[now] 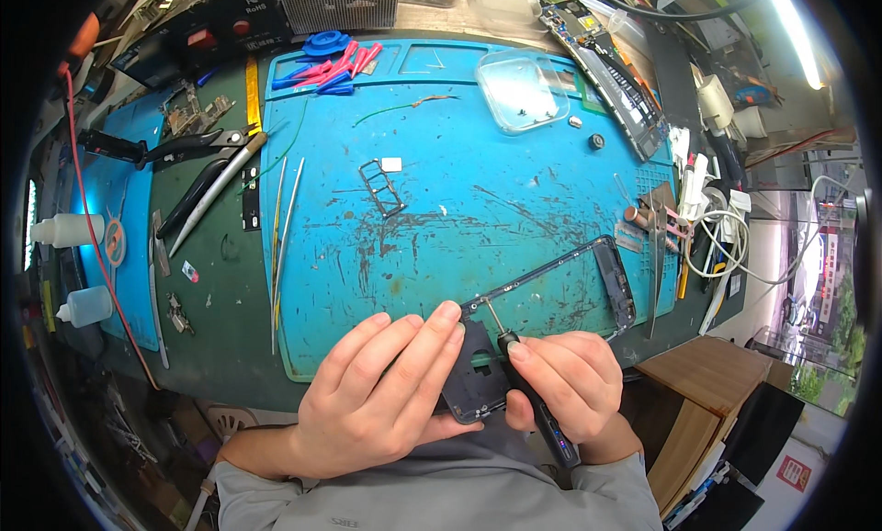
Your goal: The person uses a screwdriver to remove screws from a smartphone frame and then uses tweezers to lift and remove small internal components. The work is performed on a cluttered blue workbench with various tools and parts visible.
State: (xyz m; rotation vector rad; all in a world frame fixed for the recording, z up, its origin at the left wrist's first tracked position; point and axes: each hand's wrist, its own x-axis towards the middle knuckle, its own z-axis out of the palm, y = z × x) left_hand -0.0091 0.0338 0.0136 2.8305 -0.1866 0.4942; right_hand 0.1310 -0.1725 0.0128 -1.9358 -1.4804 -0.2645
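Observation:
A dark phone mid-frame [606, 278] lies tilted at the front edge of the blue mat, its near end over my lap. My left hand [381, 389] grips its near left corner, fingers along the edge and thumb underneath. In my right hand [574, 384] is a black electric screwdriver [542, 412], held like a pen. The screwdriver's thin bit meets the frame's upper rail, just right of my left fingertips. Whether a screw sits under the tip is too small to make out.
Farther back on the blue mat [441, 246] lie a small black SIM-tray-like frame [380, 189] and a clear plastic box [524, 90] with tiny parts. Pliers [197, 145] and tweezers [286, 237] rest at left. An opened device board [611, 76] and a coiled white cable [726, 242] are at right.

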